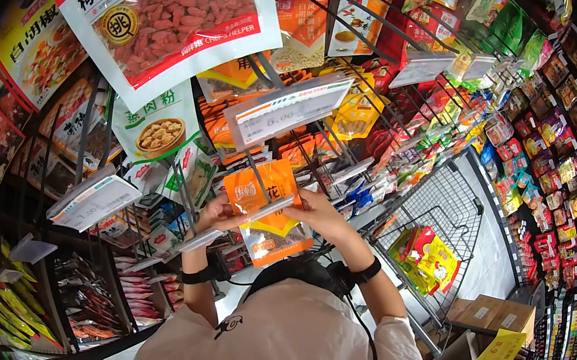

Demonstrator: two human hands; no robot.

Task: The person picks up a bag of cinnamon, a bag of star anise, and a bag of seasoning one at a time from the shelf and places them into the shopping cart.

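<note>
My left hand (217,216) and my right hand (319,215) are both raised in front of my chest at a display hook. Between them hangs an orange spice packet (258,192) with a clear lower half. My right hand grips the packet's upper right edge beside the hook's white price strip (239,223). My left hand holds the packet's left edge, close to the strip's lower end. Both wrists wear black bands.
Peg hooks full of hanging packets surround me, with a large wolfberry bag (165,11) overhead and a price tag (285,107) above my hands. A wire shopping cart (436,221) holding yellow and red packets stands right. Cardboard boxes (493,314) sit on the floor.
</note>
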